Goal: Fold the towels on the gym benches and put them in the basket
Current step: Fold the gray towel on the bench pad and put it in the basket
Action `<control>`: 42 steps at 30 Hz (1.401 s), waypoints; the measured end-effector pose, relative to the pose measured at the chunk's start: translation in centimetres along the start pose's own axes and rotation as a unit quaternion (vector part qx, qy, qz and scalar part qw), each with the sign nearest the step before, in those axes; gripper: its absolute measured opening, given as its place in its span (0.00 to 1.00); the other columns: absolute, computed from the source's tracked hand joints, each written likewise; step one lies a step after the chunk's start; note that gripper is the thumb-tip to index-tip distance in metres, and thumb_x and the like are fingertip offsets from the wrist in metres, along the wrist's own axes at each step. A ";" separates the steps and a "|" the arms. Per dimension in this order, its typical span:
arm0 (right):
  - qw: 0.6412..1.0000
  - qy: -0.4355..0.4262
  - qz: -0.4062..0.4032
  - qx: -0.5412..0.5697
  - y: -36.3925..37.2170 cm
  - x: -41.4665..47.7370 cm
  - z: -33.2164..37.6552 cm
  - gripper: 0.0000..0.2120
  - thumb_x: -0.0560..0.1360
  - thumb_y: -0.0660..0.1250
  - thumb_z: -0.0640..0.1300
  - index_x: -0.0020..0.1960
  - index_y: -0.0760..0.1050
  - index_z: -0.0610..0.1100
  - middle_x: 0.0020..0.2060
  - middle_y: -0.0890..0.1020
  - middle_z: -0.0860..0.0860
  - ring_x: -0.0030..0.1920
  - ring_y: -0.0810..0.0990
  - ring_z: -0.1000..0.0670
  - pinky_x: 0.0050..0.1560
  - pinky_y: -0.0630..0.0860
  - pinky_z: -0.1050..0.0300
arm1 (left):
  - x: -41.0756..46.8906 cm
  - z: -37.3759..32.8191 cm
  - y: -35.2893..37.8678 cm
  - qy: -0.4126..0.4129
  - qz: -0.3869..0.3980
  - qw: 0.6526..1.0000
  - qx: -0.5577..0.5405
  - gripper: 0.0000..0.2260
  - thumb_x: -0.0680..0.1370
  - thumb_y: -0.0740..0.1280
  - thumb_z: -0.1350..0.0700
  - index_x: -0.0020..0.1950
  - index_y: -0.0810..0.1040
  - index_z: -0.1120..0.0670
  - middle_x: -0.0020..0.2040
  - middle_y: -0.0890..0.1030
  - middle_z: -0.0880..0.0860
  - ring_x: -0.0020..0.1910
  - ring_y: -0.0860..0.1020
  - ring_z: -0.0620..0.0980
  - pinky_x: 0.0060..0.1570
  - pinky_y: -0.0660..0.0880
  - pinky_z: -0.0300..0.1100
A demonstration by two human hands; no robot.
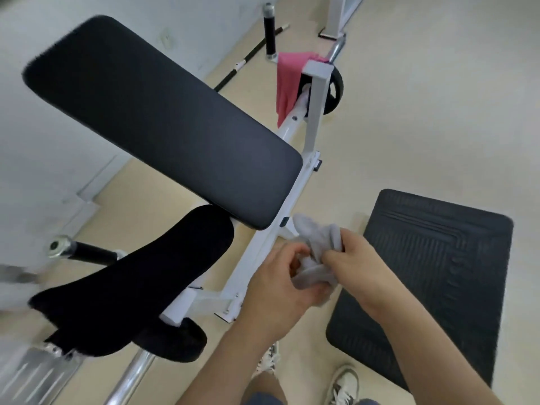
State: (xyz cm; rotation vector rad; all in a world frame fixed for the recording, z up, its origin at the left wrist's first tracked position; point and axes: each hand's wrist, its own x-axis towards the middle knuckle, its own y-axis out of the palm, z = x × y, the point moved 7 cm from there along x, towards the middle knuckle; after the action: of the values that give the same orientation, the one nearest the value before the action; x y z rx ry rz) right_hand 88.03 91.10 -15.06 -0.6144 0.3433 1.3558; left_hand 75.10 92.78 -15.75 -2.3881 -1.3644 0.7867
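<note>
Both hands hold a bunched grey towel [324, 238] between them; the left hand [277, 287] has its fingers curled around the lower folds, and the right hand [353, 258] pinches the upper bunch between thumb and fingers; one loose corner of the cloth sticks up above the right hand. The towel is held in the air just off the near corner of the bench's black back pad [163, 121], over the white frame [263, 247] that runs beneath that pad. Below the back pad's near end lies the black seat pad [163, 267], tilted; to the right of the back pad, past the hands, a ribbed black floor mat [432, 258] lies flat on the pale floor. Beyond the back pad's far right edge a pink towel [287, 80] hangs draped over the frame's upright, beside a black weight plate [336, 92]. A sneaker [344, 384] shows below the hands.
</note>
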 end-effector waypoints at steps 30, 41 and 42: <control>0.703 -0.240 0.556 -0.373 13.6 -40.4 8.8 0.33 0.65 0.64 0.73 0.46 0.81 0.42 0.40 0.77 0.48 0.43 0.74 0.50 0.45 0.71 0.56 | -49.3 -13.0 -8.0 -0.043 -0.420 0.884 -0.200 0.10 0.68 0.57 0.62 0.35 0.77 0.52 0.33 0.75 0.47 0.36 0.71 0.43 0.36 0.66 0.33; 0.573 -0.292 0.733 -0.220 19.7 -64.3 -0.6 0.05 0.74 0.69 0.38 0.39 0.78 0.42 0.35 0.79 0.48 0.37 0.76 0.53 0.40 0.73 0.65 | -74.4 -9.2 3.6 -0.117 -0.445 0.845 -0.273 0.13 0.76 0.59 0.70 0.44 0.83 0.62 0.38 0.83 0.49 0.39 0.79 0.44 0.44 0.75 0.38; 0.567 -0.293 0.742 -0.203 20.3 -66.0 -1.1 0.05 0.72 0.71 0.36 0.39 0.79 0.43 0.36 0.80 0.47 0.38 0.77 0.53 0.41 0.74 0.64 | -76.1 -9.2 4.3 -0.114 -0.437 0.853 -0.263 0.10 0.76 0.63 0.68 0.47 0.84 0.59 0.41 0.84 0.52 0.42 0.80 0.46 0.47 0.76 0.39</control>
State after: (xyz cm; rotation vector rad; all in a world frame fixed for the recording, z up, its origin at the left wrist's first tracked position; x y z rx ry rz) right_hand 55.34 39.50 17.13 -0.0285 -0.1361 3.2521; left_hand 52.63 25.58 13.77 -1.6169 -2.7316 0.4519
